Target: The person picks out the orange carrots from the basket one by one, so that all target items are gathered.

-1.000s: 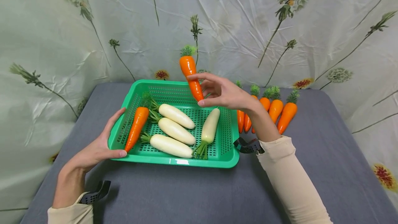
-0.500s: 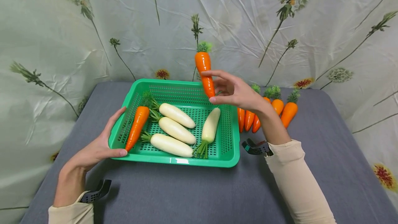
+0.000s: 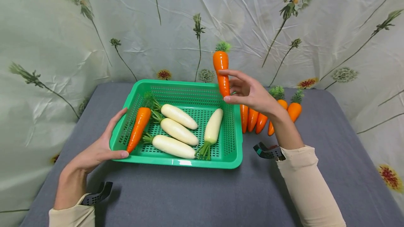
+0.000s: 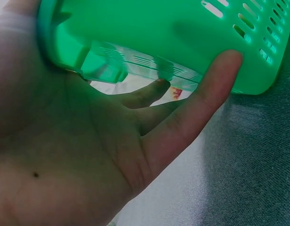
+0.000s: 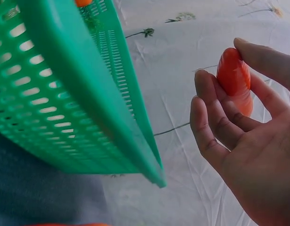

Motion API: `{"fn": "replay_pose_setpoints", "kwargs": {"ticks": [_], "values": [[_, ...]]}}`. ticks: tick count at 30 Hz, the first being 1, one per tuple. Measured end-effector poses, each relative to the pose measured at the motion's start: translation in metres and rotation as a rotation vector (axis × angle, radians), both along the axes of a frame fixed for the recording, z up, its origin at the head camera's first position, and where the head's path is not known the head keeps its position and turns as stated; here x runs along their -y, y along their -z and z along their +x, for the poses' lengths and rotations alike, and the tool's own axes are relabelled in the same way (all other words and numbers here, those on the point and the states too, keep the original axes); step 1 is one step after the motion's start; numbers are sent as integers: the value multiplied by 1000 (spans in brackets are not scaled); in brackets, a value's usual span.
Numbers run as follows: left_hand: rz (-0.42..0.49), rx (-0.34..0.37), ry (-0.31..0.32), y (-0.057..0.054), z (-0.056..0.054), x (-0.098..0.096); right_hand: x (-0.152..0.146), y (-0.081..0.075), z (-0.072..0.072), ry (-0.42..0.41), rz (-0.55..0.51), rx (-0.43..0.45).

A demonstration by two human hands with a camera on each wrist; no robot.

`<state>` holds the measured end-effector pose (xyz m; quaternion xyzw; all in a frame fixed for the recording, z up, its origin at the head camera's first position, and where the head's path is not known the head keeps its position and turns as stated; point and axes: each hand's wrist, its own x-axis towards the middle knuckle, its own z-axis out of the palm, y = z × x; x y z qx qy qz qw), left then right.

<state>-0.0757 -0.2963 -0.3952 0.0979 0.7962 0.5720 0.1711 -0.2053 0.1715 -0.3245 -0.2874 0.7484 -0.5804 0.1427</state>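
Observation:
My right hand [image 3: 247,92] pinches an orange carrot [image 3: 222,64] with a green leafy top. The carrot is held upright above the back right part of a green plastic basket [image 3: 192,164]. In the right wrist view, the carrot [image 5: 235,77] shows end-on between thumb and fingers. My left hand [image 3: 98,150] grips the basket's front left corner, its thumb at the front rim; in the left wrist view its fingers [image 4: 201,106] lie along the outer wall. Inside the basket are one carrot [image 3: 139,129] at the left and several white radishes [image 3: 179,132].
Several more carrots [image 3: 260,122] lie in a row on the grey cloth-covered table [image 3: 189,199], just right of the basket and partly hidden behind the right arm. A pale curtain [image 3: 139,20] printed with flowers hangs behind the table.
My right hand has moved to the right with the carrot, from over the basket's middle toward its right side, and the carrot now stands more upright. My left hand and the basket have stayed put.

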Motion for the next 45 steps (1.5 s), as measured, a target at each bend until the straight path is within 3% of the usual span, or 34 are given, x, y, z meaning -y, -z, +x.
{"fn": "replay_pose_setpoints", "kwargs": {"ticks": [11,25,45], "values": [[-10,-5,-3,0,-1,2,-18,9,4,77,-50,-2],[-14,4,-4,1,-1,-1,-50,13,13,161,-37,-12],[-27,-2,-6,1,0,1,-92,30,24,222,-66,-21]]}}
